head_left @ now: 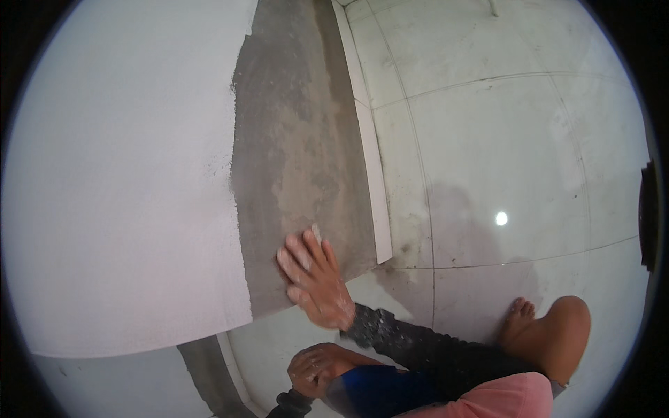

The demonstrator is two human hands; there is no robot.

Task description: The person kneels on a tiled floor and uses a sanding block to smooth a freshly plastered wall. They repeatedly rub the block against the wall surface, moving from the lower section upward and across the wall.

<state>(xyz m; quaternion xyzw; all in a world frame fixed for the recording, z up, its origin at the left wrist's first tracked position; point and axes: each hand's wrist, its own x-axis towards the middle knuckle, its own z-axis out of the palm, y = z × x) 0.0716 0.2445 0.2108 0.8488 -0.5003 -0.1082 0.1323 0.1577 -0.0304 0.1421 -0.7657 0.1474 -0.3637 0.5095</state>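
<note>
Pink cloth (509,398) bunches at the lower edge, with blue cloth (380,391) beside it over the person's left thigh. Their left hand (312,370) rests at the left knee, fingers bent; whether it grips anything cannot be told. Its dark cuff (291,403) shows just below. To the right, the bare right knee (571,324) is bent, with the foot (519,315) on the floor.

Across the middle reaches the right forearm in a dark sleeve (411,341) flecked with white. The right hand (313,279), dusted white, lies against the near end of the grey strip (303,139), its fingers outstretched and slightly apart rather than closed; whether something thin sits beneath them cannot be told. They point up the strip, tipped a little left.

That strip is on the wall, between ragged-edged white paint (132,188) on the left and pale skirting (373,167) on the right. Its long axis runs away from the person, alongside the skirting, from the wall's corner out through the top of the view. Brownish patches mottle its middle.

Right of the skirting spread pale floor tiles (495,139), holding a bright reflection (502,219). At the far right rim stands a dark object (648,216), too cropped to identify.
</note>
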